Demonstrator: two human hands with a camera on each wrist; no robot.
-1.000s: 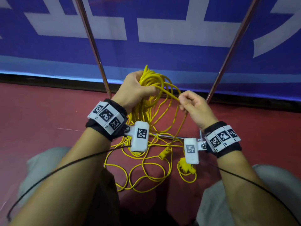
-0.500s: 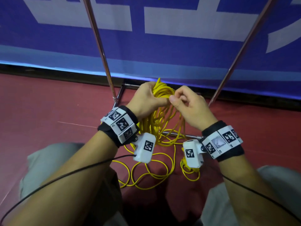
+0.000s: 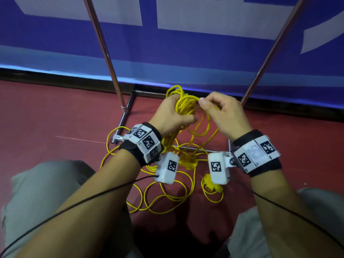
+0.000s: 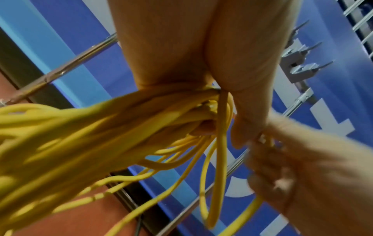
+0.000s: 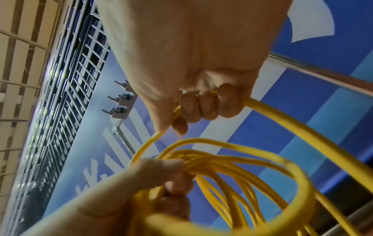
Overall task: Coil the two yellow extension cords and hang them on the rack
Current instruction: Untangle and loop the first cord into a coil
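- Nearest, on the dark red floor (image 3: pixel 46 116): loose loops of thin yellow extension cord (image 3: pixel 163 200) sprawled between the knees, with a yellow moulded plug (image 3: pixel 211 186) lying just beside the right wrist camera.
- Higher up, left hand (image 3: pixel 168 116) wrapped round a bundle of gathered yellow coils (image 3: pixel 183 105); fingers curled tight about many strands, thumb pressed over them.
- Just beside it, right hand (image 3: pixel 221 110) pinching a single strand of the same cord between thumb and forefinger, remaining fingers curled round it, strand running down toward the floor loops.
- Judged by the drape: light, limp, springy cord, smooth jacket likely to slip; loops apt to spring apart unless clamped where they cross.
- Best hold: top of the bundle for the coil; free strand close to the bundle for feeding each new loop.
- Beyond the hands: chrome tubular rack frame (image 3: pixel 104 53), base bars on the floor, uprights rising.
- Farthest: blue and white banner (image 3: pixel 204 49); metal hooks (image 5: pixel 119 99) high on the rack, nothing hung from those in view.
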